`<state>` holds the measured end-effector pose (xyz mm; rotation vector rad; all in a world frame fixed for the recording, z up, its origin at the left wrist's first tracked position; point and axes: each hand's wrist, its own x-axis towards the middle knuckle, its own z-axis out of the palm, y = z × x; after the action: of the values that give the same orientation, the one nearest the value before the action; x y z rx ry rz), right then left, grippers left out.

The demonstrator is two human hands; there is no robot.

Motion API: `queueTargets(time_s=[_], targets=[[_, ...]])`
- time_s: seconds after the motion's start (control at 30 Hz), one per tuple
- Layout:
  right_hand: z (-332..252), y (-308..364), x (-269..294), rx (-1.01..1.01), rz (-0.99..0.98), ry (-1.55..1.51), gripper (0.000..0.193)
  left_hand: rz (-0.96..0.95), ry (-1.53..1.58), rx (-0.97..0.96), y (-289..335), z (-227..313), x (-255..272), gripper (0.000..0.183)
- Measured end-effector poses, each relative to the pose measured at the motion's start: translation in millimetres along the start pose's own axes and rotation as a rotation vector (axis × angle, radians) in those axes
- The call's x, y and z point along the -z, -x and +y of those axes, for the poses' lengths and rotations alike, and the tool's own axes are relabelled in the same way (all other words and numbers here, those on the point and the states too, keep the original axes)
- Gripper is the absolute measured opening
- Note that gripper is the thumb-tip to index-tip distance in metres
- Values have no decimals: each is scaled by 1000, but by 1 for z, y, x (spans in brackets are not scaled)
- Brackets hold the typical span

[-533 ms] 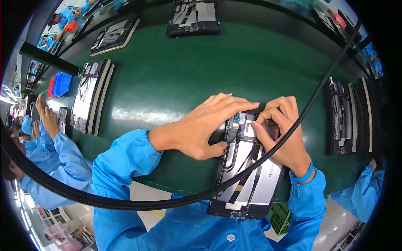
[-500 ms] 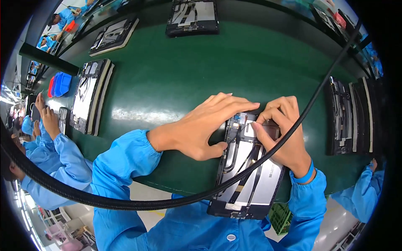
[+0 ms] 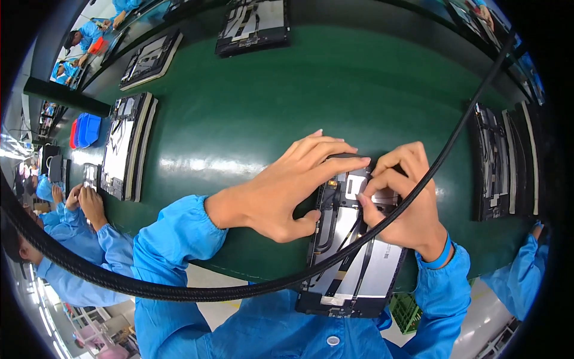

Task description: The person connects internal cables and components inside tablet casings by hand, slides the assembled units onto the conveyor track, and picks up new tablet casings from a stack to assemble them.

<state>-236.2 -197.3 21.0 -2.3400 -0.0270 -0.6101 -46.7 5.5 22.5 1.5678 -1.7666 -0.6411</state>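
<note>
1. Tablet [image 3: 382, 266], opened so its white panel and dark ribbons show, lies at the near edge of the green table [image 3: 239, 131], its lower end reaching past that edge in front of the person's blue smock [image 3: 269, 317].
2. Left hand [image 3: 281, 194] spans the tablet's upper left corner: thumb and forefinger stand wide apart, thumb at the left side, fingers over the top end.
3. Right hand [image 3: 412, 221] is over the tablet's upper right part, thumb and forefinger drawn narrow beside a silver plate [image 3: 354, 186]; whether they pinch anything cannot be told.
4. Blue band [image 3: 442, 254] circles the right wrist.
5. Black cord [image 3: 239, 293] runs across the view, in front of the tablet and right hand.
6. Stacks of opened tablets stand at left [image 3: 122, 143] and right [image 3: 493, 161]; two more devices lie toward the far side [image 3: 149, 63] [image 3: 254, 24].
7. Blue bin [image 3: 89, 129] and red bin [image 3: 73, 133] sit beyond the left stack, near a co-worker's hands [image 3: 92, 206].
</note>
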Motion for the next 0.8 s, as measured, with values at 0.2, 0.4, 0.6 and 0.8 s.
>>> queueTargets(time_s=[0.2,0.4,0.6,0.8], targets=[[-5,-1,11,-61,-129,-47,20,7,-35,16,-1,1,-2,106],[-7,-4,15,-67,-204,-65,17,-8,4,7,1,-3,0,110],[-9,-3,18,-132,-228,-112,14,148,-30,37,10,5,-19,103],[-9,-1,18,-132,-219,-129,15,484,-298,-82,22,16,-31,27]])
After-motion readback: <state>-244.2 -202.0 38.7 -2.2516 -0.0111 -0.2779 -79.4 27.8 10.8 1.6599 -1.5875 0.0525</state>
